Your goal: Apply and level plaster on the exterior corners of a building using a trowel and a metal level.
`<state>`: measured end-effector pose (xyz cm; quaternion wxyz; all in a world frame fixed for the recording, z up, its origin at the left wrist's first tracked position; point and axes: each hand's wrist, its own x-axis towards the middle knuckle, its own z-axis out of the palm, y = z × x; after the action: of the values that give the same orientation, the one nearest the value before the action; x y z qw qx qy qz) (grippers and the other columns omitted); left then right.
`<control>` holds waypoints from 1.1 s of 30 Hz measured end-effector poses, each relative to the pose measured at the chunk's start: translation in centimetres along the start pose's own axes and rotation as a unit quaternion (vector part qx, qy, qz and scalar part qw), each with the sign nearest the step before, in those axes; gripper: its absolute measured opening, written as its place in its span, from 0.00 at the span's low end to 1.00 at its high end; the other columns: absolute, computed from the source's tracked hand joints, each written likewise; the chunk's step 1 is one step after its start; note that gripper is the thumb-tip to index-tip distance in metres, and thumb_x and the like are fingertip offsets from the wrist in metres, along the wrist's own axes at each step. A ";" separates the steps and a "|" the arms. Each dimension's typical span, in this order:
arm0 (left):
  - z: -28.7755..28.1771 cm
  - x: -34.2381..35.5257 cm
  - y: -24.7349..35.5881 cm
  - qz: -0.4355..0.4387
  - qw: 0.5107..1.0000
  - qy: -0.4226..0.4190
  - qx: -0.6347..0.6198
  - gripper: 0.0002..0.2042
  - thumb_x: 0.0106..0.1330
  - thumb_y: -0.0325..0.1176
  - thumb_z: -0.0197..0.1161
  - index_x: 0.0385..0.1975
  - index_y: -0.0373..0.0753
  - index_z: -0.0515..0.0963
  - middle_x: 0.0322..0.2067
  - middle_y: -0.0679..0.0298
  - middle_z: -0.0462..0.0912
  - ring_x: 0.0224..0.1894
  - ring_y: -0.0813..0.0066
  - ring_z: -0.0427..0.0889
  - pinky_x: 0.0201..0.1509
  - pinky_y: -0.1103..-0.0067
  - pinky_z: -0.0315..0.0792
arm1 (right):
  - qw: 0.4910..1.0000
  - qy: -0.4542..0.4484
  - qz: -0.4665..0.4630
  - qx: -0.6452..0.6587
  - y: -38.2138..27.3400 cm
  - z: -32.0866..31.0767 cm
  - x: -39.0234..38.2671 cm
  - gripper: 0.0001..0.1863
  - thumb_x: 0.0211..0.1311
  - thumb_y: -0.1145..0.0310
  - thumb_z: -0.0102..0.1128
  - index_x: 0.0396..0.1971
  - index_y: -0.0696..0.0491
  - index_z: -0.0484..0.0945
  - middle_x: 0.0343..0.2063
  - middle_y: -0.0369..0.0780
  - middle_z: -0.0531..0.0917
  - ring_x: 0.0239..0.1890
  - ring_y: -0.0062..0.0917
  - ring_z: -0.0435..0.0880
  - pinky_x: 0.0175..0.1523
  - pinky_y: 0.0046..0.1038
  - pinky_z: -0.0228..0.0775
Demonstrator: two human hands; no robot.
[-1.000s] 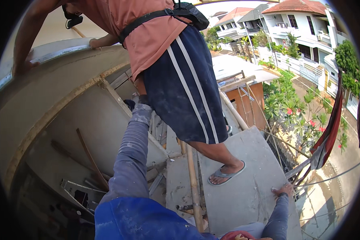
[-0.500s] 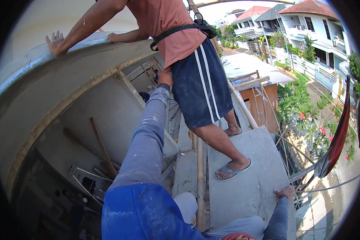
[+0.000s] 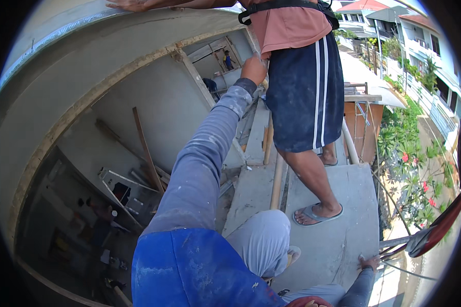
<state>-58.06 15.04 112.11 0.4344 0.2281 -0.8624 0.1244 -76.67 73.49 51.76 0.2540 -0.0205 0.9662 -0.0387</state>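
My left arm, in a dusty grey-blue sleeve, reaches up and forward. My left hand is closed beside the hem of a co-worker's pink shirt; what lies inside its fingers is hidden. Low on the right, my right hand grips the edge of a grey board, its thumb side on top. On that board stands the co-worker, in dark striped shorts and grey flip-flops. One of the co-worker's hands lies on the curved wall ledge. My bent knee is close to the board.
A bamboo pole runs beside the board. At left, a curved concrete opening drops to a dim lower room with a ladder and other people. Beyond the right edge are flowering shrubs, cables and a street far below.
My view has shifted, so the co-worker appears farther right and higher. My left arm still reaches out, and my right hand stays at the board's edge. My knee has come up into view.
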 end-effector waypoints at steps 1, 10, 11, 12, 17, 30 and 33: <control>0.6 0.1 0.1 0.001 1.000 0.011 -0.012 0.13 0.63 0.38 0.50 0.36 0.32 0.72 0.30 0.39 0.78 0.35 0.39 0.77 0.40 0.56 0.71 | 1.000 -0.011 0.010 0.006 0.0 0.0 0.0 0.64 0.38 0.38 0.68 0.67 0.54 0.37 0.67 0.46 0.48 0.69 0.40 0.48 0.67 0.50 0.48; 1.6 1.7 -0.6 0.051 0.993 -0.002 -0.102 0.11 0.59 0.34 0.55 0.36 0.32 0.71 0.24 0.44 0.78 0.31 0.43 0.78 0.34 0.57 0.71 | 0.994 -0.088 0.020 -0.065 -3.5 -4.0 -6.3 0.63 0.37 0.46 0.72 0.68 0.50 0.36 0.68 0.47 0.46 0.68 0.46 0.49 0.66 0.52 0.49; 1.3 1.9 -0.6 0.041 0.994 -0.032 -0.100 0.11 0.59 0.33 0.55 0.35 0.31 0.69 0.23 0.45 0.78 0.31 0.43 0.78 0.34 0.59 0.72 | 0.994 -0.089 0.026 -0.049 -4.5 -4.9 -7.9 0.62 0.39 0.48 0.72 0.67 0.50 0.38 0.67 0.49 0.47 0.68 0.46 0.50 0.67 0.50 0.49; 0.8 1.9 -0.6 0.020 0.992 -0.068 -0.104 0.11 0.59 0.34 0.55 0.35 0.32 0.69 0.23 0.46 0.78 0.30 0.43 0.78 0.34 0.59 0.72 | 0.997 -0.075 -0.004 -0.026 -5.5 -6.0 -9.5 0.59 0.41 0.50 0.71 0.67 0.50 0.40 0.67 0.50 0.48 0.67 0.47 0.52 0.67 0.48 0.50; -4.9 3.8 -0.7 -0.090 0.974 -0.196 -0.070 0.12 0.61 0.32 0.54 0.42 0.35 0.72 0.30 0.49 0.79 0.33 0.48 0.79 0.36 0.59 0.73 | 0.991 -0.031 -0.128 0.022 -11.5 -15.2 -16.5 0.48 0.44 0.58 0.68 0.64 0.56 0.51 0.61 0.55 0.60 0.65 0.48 0.55 0.67 0.42 0.51; -47.4 16.1 -4.0 0.031 0.946 0.317 -0.058 0.10 0.57 0.37 0.66 0.29 0.37 0.76 0.23 0.63 0.79 0.28 0.68 0.79 0.40 0.70 0.65 | 0.880 -0.112 -0.460 -0.031 -25.9 -37.3 -34.0 0.33 0.50 0.57 0.64 0.53 0.60 0.66 0.45 0.53 0.76 0.48 0.45 0.75 0.53 0.40 0.66; -50.7 17.6 -4.7 -0.023 0.928 0.370 0.041 0.08 0.57 0.35 0.65 0.29 0.38 0.76 0.22 0.65 0.79 0.28 0.68 0.79 0.44 0.67 0.64 | 0.842 -0.187 -0.505 -0.038 -31.4 -40.1 -37.4 0.30 0.50 0.57 0.64 0.50 0.60 0.70 0.38 0.51 0.80 0.43 0.43 0.78 0.49 0.39 0.69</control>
<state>-29.69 26.87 156.34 0.7160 0.2027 -0.6290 0.2251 -63.29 47.06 107.54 0.3740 -0.5221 0.7570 -0.1204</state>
